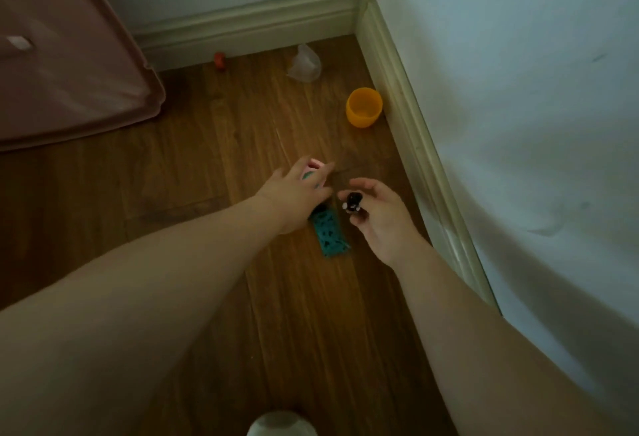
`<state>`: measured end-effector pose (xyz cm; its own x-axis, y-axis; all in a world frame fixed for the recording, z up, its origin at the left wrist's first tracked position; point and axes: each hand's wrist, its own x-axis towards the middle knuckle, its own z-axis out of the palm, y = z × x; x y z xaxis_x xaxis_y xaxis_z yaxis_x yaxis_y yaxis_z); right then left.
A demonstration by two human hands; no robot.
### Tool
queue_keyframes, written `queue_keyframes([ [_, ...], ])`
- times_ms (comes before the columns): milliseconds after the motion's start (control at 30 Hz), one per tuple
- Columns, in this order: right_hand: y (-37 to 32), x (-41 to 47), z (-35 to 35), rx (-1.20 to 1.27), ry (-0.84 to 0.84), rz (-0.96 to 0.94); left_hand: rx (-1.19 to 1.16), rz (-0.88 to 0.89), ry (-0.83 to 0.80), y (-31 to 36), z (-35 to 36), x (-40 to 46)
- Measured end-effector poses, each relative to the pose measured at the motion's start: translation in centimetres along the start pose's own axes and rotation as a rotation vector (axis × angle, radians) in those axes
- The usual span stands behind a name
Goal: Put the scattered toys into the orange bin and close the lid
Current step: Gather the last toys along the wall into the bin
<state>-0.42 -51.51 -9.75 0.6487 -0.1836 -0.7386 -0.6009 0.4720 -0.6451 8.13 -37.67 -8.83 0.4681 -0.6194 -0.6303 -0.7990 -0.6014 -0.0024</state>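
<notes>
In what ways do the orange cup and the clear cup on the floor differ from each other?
The orange cup is opaque and brightly coloured; the clear cup is see-through and pale. The orange cup stands upright with its opening up, while the clear cup looks tipped on its side. The orange cup sits close to the right-hand skirting board; the clear cup lies nearer the corner. Both are on the wooden floor, untouched by the hands.

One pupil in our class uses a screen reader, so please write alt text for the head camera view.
Two bare arms reach down over a wooden floor: the right hand holds a small black toy, and the left hand holds a pink and green toy above a teal toy. An orange cup, a clear plastic piece and a small red toy lie nearer the corner.
</notes>
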Motion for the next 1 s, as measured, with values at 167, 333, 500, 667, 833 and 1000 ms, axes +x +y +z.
queue_keyframes([
  [167,1.0,0.1,0.6,0.391,-0.019,0.148,0.105,-0.065,-0.034,-1.7,0.9,-1.2],
  [333,2.3,-0.4,1.0,-0.636,0.072,-0.122,0.065,-0.081,0.111,-3.3,2.9,-3.1],
  [500,4.3,-1.8,1.1,-1.519,0.069,-0.212,-0.487,-0.274,0.099,-4.2,3.8,-6.4],
  [667,4.9,-2.8,2.7,-1.438,0.170,-0.188,-0.726,-0.221,0.102,-4.9,3.6,-10.3],
  [833,3.3,-3.7,5.1,-1.243,0.171,-0.259,-0.876,-0.209,0.193,-6.4,4.2,-15.9],
  [1000,4.8,-3.0,7.8,-1.564,0.133,-0.148,-0.875,-0.190,0.231,-8.8,6.4,-20.1],
])
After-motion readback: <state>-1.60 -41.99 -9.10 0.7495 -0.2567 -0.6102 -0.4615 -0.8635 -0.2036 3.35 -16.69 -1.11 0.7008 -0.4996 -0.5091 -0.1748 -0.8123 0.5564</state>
